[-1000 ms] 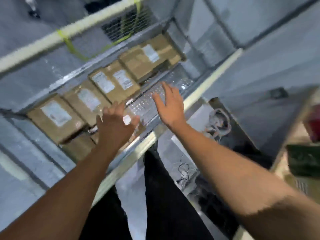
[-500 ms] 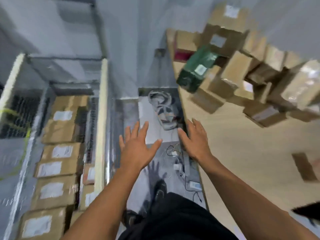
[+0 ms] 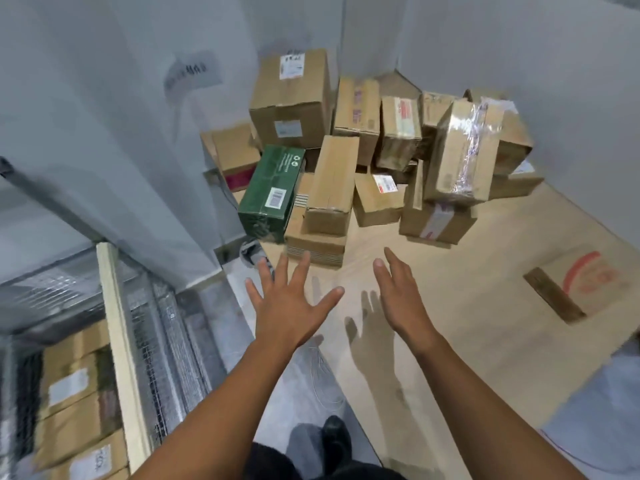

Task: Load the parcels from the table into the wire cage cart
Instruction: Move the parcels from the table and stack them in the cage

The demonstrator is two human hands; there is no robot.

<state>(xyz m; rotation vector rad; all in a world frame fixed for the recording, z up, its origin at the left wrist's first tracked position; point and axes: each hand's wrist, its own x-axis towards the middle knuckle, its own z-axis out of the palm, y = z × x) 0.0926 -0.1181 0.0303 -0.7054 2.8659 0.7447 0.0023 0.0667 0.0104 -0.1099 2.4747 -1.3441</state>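
Observation:
A heap of brown cardboard parcels [image 3: 377, 157] is piled at the far end of the light wooden table [image 3: 467, 306]. A green box [image 3: 272, 194] leans at the heap's left edge. A long upright carton [image 3: 331, 185] stands on a flat striped box [image 3: 313, 242] at the front. My left hand [image 3: 289, 303] and my right hand [image 3: 401, 292] are stretched out over the table's near part, both empty with fingers spread, just short of the striped box. The wire cage cart [image 3: 162, 341] is at lower left, with labelled parcels [image 3: 74, 400] stacked inside.
A flattened cardboard sheet with red print [image 3: 578, 285] lies on the table at right. Grey walls close in behind and left of the heap. My dark trousers and a shoe [image 3: 334, 434] show on the grey floor between cart and table.
The view has swung from the cart to the table. Both empty hands have moved away from the cart's parcels and now reach over the table toward the heap.

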